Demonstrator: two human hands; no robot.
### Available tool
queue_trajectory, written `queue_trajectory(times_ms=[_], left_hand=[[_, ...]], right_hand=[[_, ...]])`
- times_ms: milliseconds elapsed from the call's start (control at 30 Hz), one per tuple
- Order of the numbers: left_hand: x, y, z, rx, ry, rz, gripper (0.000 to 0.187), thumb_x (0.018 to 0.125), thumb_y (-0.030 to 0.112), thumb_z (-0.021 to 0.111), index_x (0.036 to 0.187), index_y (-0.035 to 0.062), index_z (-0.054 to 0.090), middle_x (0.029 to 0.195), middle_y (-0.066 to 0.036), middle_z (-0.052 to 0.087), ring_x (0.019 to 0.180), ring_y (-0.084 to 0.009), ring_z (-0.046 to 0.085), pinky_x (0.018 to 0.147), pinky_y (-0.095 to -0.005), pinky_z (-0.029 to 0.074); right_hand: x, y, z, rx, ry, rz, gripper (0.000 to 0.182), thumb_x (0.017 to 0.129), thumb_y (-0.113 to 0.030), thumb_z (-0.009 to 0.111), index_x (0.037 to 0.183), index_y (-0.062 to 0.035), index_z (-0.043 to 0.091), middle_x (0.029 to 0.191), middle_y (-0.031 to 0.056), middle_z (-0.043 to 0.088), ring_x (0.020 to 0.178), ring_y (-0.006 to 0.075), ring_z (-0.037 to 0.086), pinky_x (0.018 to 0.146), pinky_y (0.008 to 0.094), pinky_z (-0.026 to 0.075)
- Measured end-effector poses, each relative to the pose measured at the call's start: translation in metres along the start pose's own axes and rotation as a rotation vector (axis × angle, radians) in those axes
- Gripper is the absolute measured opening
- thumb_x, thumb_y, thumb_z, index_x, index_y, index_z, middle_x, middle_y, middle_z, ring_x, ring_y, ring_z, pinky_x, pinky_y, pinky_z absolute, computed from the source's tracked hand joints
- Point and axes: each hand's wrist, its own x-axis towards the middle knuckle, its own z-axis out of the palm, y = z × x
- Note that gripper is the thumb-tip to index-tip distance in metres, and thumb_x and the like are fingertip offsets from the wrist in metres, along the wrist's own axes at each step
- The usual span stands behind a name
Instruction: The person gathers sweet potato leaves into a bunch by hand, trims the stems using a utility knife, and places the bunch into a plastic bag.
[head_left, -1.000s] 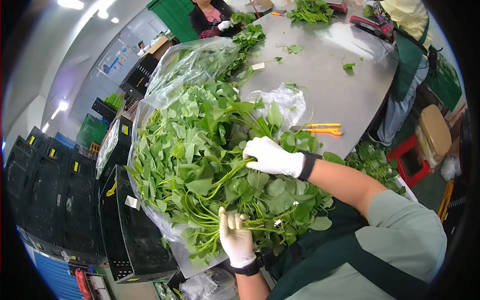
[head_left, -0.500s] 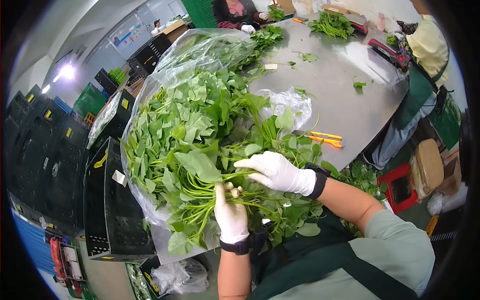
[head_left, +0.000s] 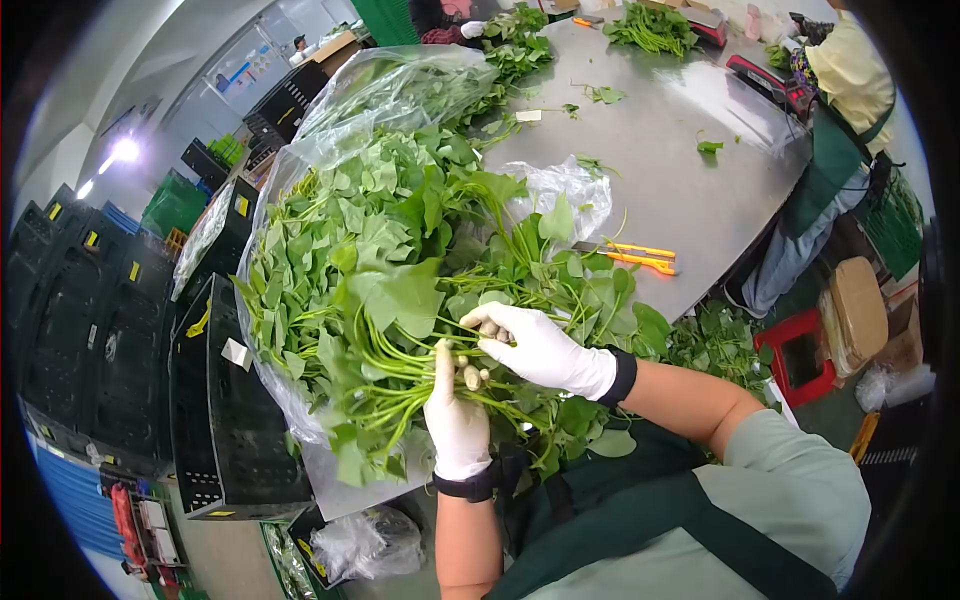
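Observation:
My left hand (head_left: 460, 425), in a white glove, is closed round a bunch of long-stemmed leafy greens (head_left: 385, 385). Their stems fan out to the left of its fingers. My right hand (head_left: 550, 352), also gloved, is beside it with curled fingers and thumb drawn together at the stems. What it pinches seems to be a green stem, partly hidden by the fingers. Beneath and beyond both hands lies a large heap of the same greens (head_left: 350, 215), partly inside a clear plastic bag (head_left: 400, 72).
Orange-handled cutters (head_left: 640, 260) and crumpled clear plastic (head_left: 570, 195) lie on the metal table (head_left: 650, 130). Black crates (head_left: 245, 420) stand at the left. A co-worker in a green apron (head_left: 835, 190) is at the right edge, near a red scale (head_left: 765, 85). Another person's gloved hand (head_left: 472, 30) is at the far side.
My right hand has moved slightly left and down, nearer my left hand, and its fingers have curled in. The left hand still grips the bunch. The view has shifted slightly.

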Motion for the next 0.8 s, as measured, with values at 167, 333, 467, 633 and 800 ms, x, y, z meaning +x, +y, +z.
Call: queue_trajectory(times_ms=[167, 333, 467, 633, 800], left_hand=[[-0.009, 0.007, -0.011, 0.104, -0.022, 0.151, 0.026, 0.098, 0.025, 0.055, 0.111, 0.0022, 0.056, 0.077, 0.001, 0.050, 0.066, -0.0086, 0.045, 0.071, -0.0262, 0.044], [-0.008, 0.033, -0.032, 0.056, -0.023, 0.253, 0.026, 0.098, 0.027, 0.055, 0.112, 0.0048, 0.055, 0.077, 0.003, 0.050, 0.063, -0.0066, 0.042, 0.070, -0.0244, 0.043], [-0.019, 0.019, -0.028, 0.060, -0.036, 0.166, 0.027, 0.098, 0.025, 0.055, 0.112, 0.0022, 0.056, 0.077, 0.001, 0.052, 0.065, -0.0078, 0.043, 0.071, -0.0259, 0.044], [-0.030, 0.006, -0.024, 0.119, -0.075, 0.149, 0.026, 0.099, 0.025, 0.054, 0.109, 0.0014, 0.056, 0.075, 0.001, 0.053, 0.063, -0.0072, 0.044, 0.069, -0.0260, 0.044], [-0.036, 0.010, -0.043, 0.070, -0.009, 0.242, 0.018, 0.099, 0.023, 0.054, 0.103, 0.0054, 0.057, 0.075, 0.001, 0.052, 0.065, -0.0086, 0.046, 0.069, -0.0249, 0.043]], right_hand=[[0.002, 0.031, -0.016, -0.499, 0.307, -0.324, 0.025, 0.081, -0.002, 0.052, 0.104, -0.0053, 0.062, 0.094, 0.0137, 0.063, 0.094, 0.0300, 0.059, 0.085, 0.0397, 0.047], [-0.029, 0.050, -0.091, -1.071, 0.177, 0.133, 0.029, 0.074, -0.007, 0.062, 0.103, -0.0048, 0.061, 0.107, 0.0149, 0.061, 0.093, 0.0330, 0.058, 0.086, 0.0417, 0.046], [-0.015, -0.003, -0.073, -0.837, 0.259, -0.339, 0.037, 0.071, -0.016, 0.066, 0.106, -0.0054, 0.062, 0.112, 0.0152, 0.058, 0.101, 0.0322, 0.055, 0.088, 0.0426, 0.044], [-0.021, -0.010, 0.005, -0.697, 0.031, -0.650, 0.020, 0.075, -0.022, 0.064, 0.088, -0.0069, 0.061, 0.093, 0.0087, 0.058, 0.092, 0.0254, 0.056, 0.090, 0.0369, 0.040], [-0.028, 0.002, -0.014, -0.873, -0.133, -0.692, 0.014, 0.079, -0.022, 0.062, 0.079, -0.0099, 0.056, 0.082, 0.0051, 0.051, 0.084, 0.0224, 0.052, 0.083, 0.0360, 0.041]])
